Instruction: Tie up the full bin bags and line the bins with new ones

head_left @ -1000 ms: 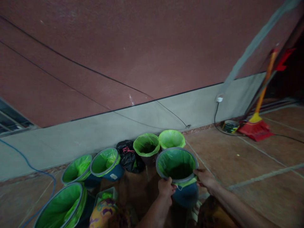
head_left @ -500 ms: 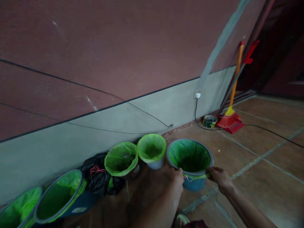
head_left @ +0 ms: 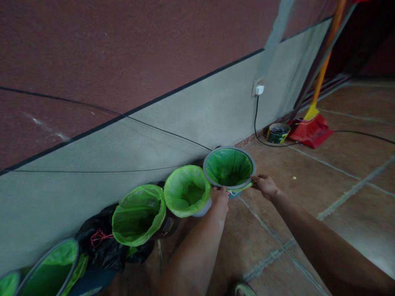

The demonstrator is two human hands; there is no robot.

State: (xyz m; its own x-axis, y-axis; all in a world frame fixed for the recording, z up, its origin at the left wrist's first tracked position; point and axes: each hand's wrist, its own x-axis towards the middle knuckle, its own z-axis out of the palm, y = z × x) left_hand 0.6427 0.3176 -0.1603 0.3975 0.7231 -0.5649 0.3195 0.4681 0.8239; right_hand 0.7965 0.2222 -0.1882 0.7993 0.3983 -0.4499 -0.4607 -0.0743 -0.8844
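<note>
A blue trash can (head_left: 230, 167) with a grey rim and a green liner stands close to the wall at the end of a row. My left hand (head_left: 219, 197) grips its near rim on the left. On the right side of the rim, my right hand (head_left: 266, 186) is closed on the edge, where the liner's folded border shows. Just left of it, a small white bin (head_left: 187, 191) carries a light-green liner. Beyond that stands a dark bin (head_left: 140, 216) lined in the same green. Fingertips of both hands are partly hidden.
A black garbage bag (head_left: 103, 238) with a pink tie lies beside more lined bins (head_left: 51, 267) at lower left. Along the wall stand a small tin (head_left: 278, 133) and a red broom (head_left: 314, 127) with an orange handle. A black cable (head_left: 255, 115) runs from the outlet across the floor.
Both hands have shifted the blue trash can toward the wall, up against the small white bin's side. The view has tilted and moved closer.
</note>
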